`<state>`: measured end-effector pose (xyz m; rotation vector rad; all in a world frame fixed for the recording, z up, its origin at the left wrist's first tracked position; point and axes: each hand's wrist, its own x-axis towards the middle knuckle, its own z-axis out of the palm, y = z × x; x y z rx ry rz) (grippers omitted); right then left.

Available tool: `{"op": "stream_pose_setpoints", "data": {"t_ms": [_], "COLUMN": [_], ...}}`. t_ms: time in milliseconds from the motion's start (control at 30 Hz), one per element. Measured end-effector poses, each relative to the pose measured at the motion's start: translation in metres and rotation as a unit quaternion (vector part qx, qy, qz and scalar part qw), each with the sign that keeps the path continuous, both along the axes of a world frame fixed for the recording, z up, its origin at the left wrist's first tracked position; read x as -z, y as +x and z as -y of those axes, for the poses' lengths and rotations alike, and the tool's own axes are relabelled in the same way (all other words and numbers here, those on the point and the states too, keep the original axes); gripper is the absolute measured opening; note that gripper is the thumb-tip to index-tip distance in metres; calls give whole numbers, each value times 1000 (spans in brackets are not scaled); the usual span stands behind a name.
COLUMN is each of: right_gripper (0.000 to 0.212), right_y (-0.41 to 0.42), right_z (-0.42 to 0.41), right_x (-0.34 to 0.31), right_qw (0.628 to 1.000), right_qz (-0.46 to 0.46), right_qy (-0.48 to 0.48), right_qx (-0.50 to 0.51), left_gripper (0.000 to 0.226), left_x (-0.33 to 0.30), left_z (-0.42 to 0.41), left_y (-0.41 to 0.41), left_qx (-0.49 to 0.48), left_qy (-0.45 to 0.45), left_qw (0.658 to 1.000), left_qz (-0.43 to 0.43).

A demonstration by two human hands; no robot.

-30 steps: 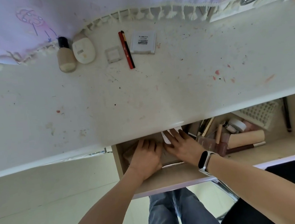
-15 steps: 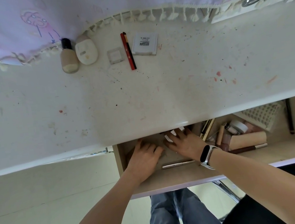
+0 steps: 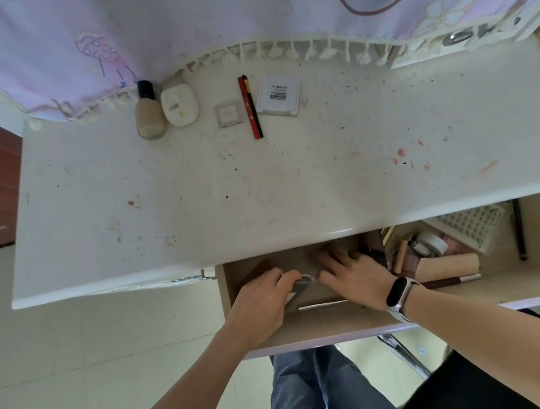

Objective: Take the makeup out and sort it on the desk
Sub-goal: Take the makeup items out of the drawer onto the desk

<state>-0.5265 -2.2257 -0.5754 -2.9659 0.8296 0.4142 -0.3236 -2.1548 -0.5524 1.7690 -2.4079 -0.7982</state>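
Note:
Both hands are inside the open drawer (image 3: 343, 328) under the white desk (image 3: 193, 196). My left hand (image 3: 259, 303) grips a flat grey case (image 3: 300, 288) at the drawer's left part, tilting it up. My right hand (image 3: 350, 272) lies flat on the drawer floor beside it, fingers spread. A thin silver pencil (image 3: 324, 305) lies below my hands. At the desk's back stand a beige foundation bottle (image 3: 149, 115), a white oval compact (image 3: 179, 103), a small clear square case (image 3: 227, 113), two red pencils (image 3: 251, 107) and a white square compact (image 3: 279, 94).
The drawer's right half holds a beige tube (image 3: 447, 266), a small white jar (image 3: 433, 243), a dotted white pad (image 3: 469, 225), a dark pencil (image 3: 452, 281) and more sticks. A lilac fringed cloth (image 3: 240, 12) hangs over the desk's back edge. My legs are below the drawer.
My left hand has drawn back toward the drawer front and taken hold of a flat grey case. The right hand shifted slightly right; the white item under its fingers is no longer seen.

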Motion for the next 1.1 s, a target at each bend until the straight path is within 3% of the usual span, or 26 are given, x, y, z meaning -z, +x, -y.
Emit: {"op": "stream_pose_setpoints", "data": {"t_ms": [100, 267, 367, 467, 567, 633, 700, 767, 867, 1033, 1100], "right_gripper": [41, 56, 37, 34, 33, 28, 26, 27, 28, 33, 35], "right_y": [-6, -11, -17, -16, -11, -8, -6, -4, -4, -4, -3], "right_z": [-3, -12, -10, 2, 28, 54, 83, 110, 146, 199, 212], "right_x": [-7, -26, -41, -66, -86, -93, -96, -97, -90, -71, -67], "right_qw": [997, 958, 905, 809, 723, 686, 650, 643, 637, 580, 590], "right_qz": [-3, 79, 220, 375, 465, 483, 490, 481, 471, 474, 463], "right_qy": [79, 212, 268, 288, 282, 258, 239, 230, 208, 183, 168], "right_qx": [15, 175, 248, 349, 426, 480, 529, 549, 574, 637, 640], "left_gripper": [41, 19, 15, 14, 17, 40, 65, 74, 72, 63, 60], "left_x": [-10, -44, -58, -68, -76, -80, -80, -79, -74, -60, -57], "left_z": [0, 12, 32, 63, 98, 120, 143, 167, 204, 256, 269], "left_y": [2, 0, -4, -3, -3, -8, -15, -24, -37, -48, -52], "left_qx": [-56, -221, -359, -480, -526, -506, -476, -451, -421, -372, -353], "left_qy": [18, 22, 6, 32, 122, 186, 208, 197, 165, 131, 107], "left_qw": [998, 963, 897, 798, 712, 683, 693, 725, 775, 827, 852], "left_qz": [-22, -156, -259, -363, -449, -492, -500, -482, -440, -401, -373]}}
